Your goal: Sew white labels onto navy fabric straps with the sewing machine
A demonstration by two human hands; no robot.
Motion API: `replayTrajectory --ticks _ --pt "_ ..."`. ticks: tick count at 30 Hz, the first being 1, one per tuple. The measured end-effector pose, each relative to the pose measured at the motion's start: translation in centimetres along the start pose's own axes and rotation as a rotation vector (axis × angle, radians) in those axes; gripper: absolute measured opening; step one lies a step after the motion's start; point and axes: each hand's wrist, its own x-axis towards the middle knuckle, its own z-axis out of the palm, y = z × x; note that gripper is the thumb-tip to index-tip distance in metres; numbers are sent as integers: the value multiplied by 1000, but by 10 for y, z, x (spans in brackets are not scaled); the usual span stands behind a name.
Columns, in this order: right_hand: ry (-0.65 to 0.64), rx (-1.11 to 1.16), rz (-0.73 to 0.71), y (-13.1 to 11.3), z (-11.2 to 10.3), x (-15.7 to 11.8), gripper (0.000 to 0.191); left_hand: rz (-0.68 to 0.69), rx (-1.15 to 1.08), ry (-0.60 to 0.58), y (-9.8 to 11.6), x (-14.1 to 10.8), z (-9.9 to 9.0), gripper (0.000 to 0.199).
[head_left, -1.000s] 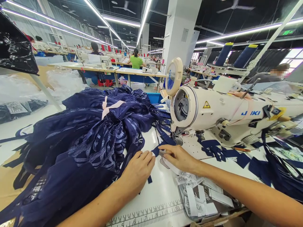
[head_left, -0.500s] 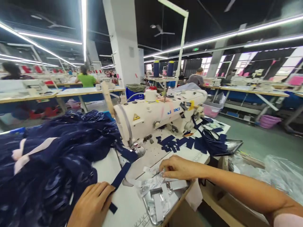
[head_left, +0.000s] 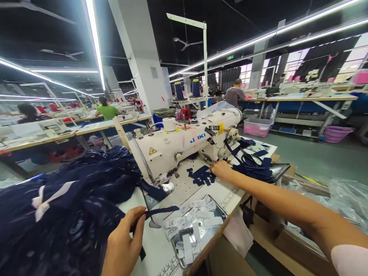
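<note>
My left hand [head_left: 128, 239] pinches a narrow navy fabric strip [head_left: 163, 209] between thumb and fingers, its free end pointing right over the machine table. My right hand [head_left: 223, 170] reaches to the sewing machine [head_left: 186, 142], beside its needle end, with the fingers curled down at the table. What those fingers hold, if anything, is hidden. Just left of them lie small cut navy fabric pieces [head_left: 199, 175]. Between my hands and nearer to me, a metal tray [head_left: 223, 214] holds several white printed labels [head_left: 188, 247].
A big heap of navy fabric [head_left: 71, 203] with a pale tie covers the left side. Scissors [head_left: 253, 159] and navy cloth lie at the right end of the table. Cardboard boxes and clear plastic bags [head_left: 339, 203] stand at lower right. Other people sit at machines further back.
My right hand has left the label tray and moved forward to the machine's needle end. My left hand has lifted the navy strip's end and swung it right. The view has shifted.
</note>
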Motion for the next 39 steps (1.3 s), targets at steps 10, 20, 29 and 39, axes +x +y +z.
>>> replayTrajectory --ticks 10,20,29,39 --pt "44 -99 -72 -18 16 7 21 -815 -800 93 -9 -12 1 32" --pt "711 56 -466 -78 -17 -25 27 -862 -943 108 -10 -16 -4 28" --pt "708 415 -698 -186 -53 -9 23 -790 -947 122 -10 -18 -4 29" --pt "755 362 -720 -198 -51 -1 27 -714 -950 127 -6 -21 -8 24"
